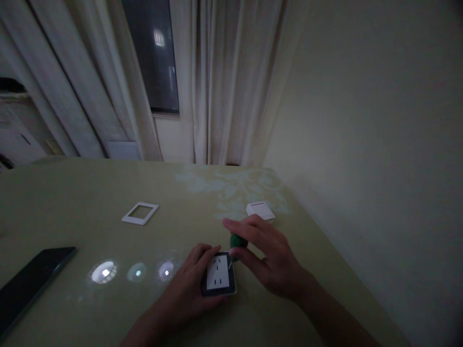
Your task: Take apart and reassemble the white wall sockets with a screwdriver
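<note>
A wall socket (218, 273) with a white face and a dark border lies face up on the table, its slots showing. My left hand (193, 277) is closed around its left side, fingers over the top edge and thumb along the bottom. Above the socket's upper right corner, my right hand (269, 255) pinches the green handle of a screwdriver (238, 241) between thumb and fingers. Its thin shaft points down at the socket's right border; whether the tip sits in a screw I cannot make out.
On the pale green table (152, 250) lie a white square frame (151, 212) at the back left and a white square box-like piece (266, 212) behind my right hand. A dark flat device (34, 279) is at the left. A wall (376, 168) borders the right side; curtains (231, 86) hang behind.
</note>
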`<state>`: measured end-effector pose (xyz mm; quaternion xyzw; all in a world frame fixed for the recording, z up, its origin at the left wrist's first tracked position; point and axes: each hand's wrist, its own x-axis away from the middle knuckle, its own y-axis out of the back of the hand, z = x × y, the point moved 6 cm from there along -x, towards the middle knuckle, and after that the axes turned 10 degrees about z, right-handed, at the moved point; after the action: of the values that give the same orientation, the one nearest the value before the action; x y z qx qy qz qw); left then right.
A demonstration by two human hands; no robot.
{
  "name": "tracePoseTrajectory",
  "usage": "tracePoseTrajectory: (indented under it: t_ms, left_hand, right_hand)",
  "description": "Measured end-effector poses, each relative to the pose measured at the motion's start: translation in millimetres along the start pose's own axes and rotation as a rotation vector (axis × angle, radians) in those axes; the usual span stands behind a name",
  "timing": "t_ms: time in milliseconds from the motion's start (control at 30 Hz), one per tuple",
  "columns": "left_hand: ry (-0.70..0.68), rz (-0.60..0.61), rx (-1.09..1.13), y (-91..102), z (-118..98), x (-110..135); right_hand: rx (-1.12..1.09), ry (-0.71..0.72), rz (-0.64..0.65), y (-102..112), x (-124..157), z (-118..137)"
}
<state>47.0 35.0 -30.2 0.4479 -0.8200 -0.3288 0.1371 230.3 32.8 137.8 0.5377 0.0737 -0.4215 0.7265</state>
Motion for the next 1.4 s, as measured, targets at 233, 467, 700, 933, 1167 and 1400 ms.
tracePoseTrajectory:
  t_ms: [233, 467, 700, 933, 1167, 1400]
  left_hand:
    - [-0.013, -0.018, 0.002, 2.1, -2.2, -1.4]
    - [-0.003, -0.018, -0.014, -3.0, 5.2, -0.3]
    - [-0.013, -0.04, -0.036, -3.4, 8.6, 1.7]
    - [0.0, -0.007, -0.053, -2.5, 2.4, -0.9]
    - [-0.032, -0.049, -0.059, -0.8, 2.0, -0.9]
    - [-0.029, -0.04, -0.058, -2.9, 6.9, -0.2]
  right_hand:
    - [-0.061, -0.051, 0.019, 0.5, -2.6, -7.4]
    - [0.298, 0.051, -0.146, 3.5, 1.5, -2.2]
    - [0.019, -0.017, -0.161, 3.5, -2.7, -11.6]
    - [0.001, 0.046, -0.086, 3.5, -1.0, -12.7]
    - [0.241, 0.056, -0.218, 7.3, 2.1, -9.4]
    - [0.052, 0.055, -0.096, 7.8, 0.9, -6.0]
